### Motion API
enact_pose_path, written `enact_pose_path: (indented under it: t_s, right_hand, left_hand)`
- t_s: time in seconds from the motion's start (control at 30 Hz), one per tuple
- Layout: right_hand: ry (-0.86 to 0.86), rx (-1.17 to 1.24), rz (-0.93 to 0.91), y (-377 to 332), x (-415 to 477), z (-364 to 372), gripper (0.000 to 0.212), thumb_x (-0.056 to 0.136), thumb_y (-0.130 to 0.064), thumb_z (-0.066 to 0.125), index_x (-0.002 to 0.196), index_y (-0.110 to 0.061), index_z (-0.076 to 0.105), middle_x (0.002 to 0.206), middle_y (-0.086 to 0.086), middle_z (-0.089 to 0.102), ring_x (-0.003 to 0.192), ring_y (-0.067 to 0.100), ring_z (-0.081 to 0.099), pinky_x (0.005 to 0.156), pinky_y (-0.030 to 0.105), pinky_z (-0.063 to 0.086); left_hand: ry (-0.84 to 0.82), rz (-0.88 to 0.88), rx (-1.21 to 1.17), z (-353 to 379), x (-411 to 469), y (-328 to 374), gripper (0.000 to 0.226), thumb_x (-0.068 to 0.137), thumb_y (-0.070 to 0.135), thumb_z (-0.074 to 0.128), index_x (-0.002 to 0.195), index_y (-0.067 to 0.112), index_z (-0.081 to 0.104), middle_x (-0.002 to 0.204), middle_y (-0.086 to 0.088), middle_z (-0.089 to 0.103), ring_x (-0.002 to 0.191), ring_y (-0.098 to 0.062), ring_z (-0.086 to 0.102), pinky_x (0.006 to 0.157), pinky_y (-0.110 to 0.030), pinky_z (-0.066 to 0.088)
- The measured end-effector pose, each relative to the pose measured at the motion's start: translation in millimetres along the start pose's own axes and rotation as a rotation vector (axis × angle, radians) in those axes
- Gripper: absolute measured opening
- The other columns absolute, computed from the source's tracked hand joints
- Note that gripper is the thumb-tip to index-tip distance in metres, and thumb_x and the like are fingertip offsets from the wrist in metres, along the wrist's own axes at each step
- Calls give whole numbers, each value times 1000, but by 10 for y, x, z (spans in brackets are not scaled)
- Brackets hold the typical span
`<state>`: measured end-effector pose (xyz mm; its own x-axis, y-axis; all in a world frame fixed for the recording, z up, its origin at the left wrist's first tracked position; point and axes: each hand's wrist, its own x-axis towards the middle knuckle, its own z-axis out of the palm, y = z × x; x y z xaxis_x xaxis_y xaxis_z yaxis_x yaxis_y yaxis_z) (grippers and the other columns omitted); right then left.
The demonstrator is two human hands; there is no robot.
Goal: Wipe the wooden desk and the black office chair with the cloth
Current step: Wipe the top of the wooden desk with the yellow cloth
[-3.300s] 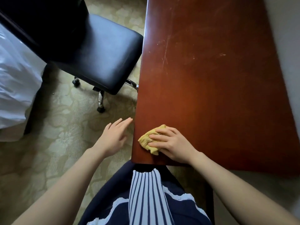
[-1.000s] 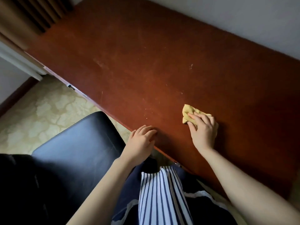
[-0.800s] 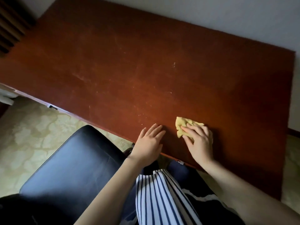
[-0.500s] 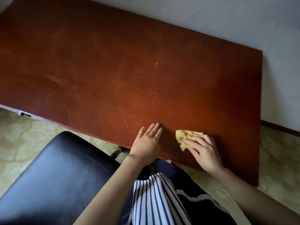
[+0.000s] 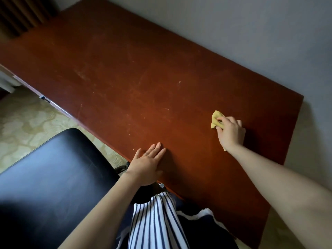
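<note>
Left hand (image 5: 147,163) is flat on the tabletop (image 5: 125,83) near the front edge, fingers straight and together, holding nothing, just bracing. It was in pretty much that same spot half a second ago, so it hasn't done much besides staying planted. Off to its left, the black office chair (image 5: 53,169) sits pushed up beside the desk, seat facing up, and nothing has touched it with the cloth as far as I can see.

Going right across the wood: lots of pale scuffs and little specks through the middle of the tabletop, all looking untouched. Can't tell from here if those are dust or actual scratches.

Then the real change: right hand (image 5: 230,131) has swept out and away. Half a second back it was tucked in close beside the left hand near the front edge; now it's well apart from it, further toward the right end and deeper in. Its fingers are curled over the yellow cloth (image 5: 216,119), which is bunched up, pressed on the wood and poking out past the fingertips.

So my read: mid-stroke on the desk, working the right end. Most of the surface to the left looks like it's waiting, and the chair hasn't been started.
</note>
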<state>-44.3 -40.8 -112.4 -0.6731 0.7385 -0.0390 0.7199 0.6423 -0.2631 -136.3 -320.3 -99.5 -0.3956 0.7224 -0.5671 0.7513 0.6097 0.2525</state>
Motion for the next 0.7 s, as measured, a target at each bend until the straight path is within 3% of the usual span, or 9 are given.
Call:
enact_pose_path:
  t_s: [0.17, 0.33, 0.5, 0.57, 0.7]
  right_hand:
    - [-50, -7, -19, -318, 98, 109, 34, 94, -27, 54, 128, -28, 56, 135, 0, 49, 120, 26, 38, 98, 45, 36]
    - [-66, 39, -288, -313, -213, 209, 31, 90, -28, 60, 120, -28, 62, 128, -2, 55, 121, 24, 38, 97, 47, 33]
    - [-59, 115, -505, -138, -590, 246, 33, 77, -23, 73, 111, -25, 70, 115, -1, 66, 111, 27, 53, 87, 47, 42]
    - [-50, 162, -583, -62, -710, 264, 34, 73, -22, 76, 106, -25, 72, 112, -2, 67, 108, 26, 55, 85, 46, 43]
    - [-31, 211, -758, 140, -795, 284, 34, 73, -22, 71, 107, -27, 72, 113, -5, 67, 107, 20, 54, 86, 40, 41]
  left_hand:
    - [68, -115, -77, -7, 22, 121, 77, 93, 42, 46, 151, 33, -5, 160, 9, -4, 147, -9, -2, 116, -46, -1]
    - [204, -258, -82, 40, 61, 366, 76, 93, 45, 47, 152, 29, 2, 159, 5, 10, 146, -15, 9, 116, -46, 7]
    - [274, -330, 33, 84, 173, 543, 85, 87, 62, 46, 152, 25, 6, 153, -4, 19, 141, -24, 16, 115, -49, 6]
    - [288, -324, 44, 88, 227, 576, 93, 83, 69, 45, 152, 22, 4, 155, -5, 12, 143, -25, 8, 115, -49, 3]
    - [220, -246, 72, 66, 352, 603, 108, 78, 77, 42, 151, 15, -9, 158, -3, -22, 145, -23, -20, 116, -46, -7]
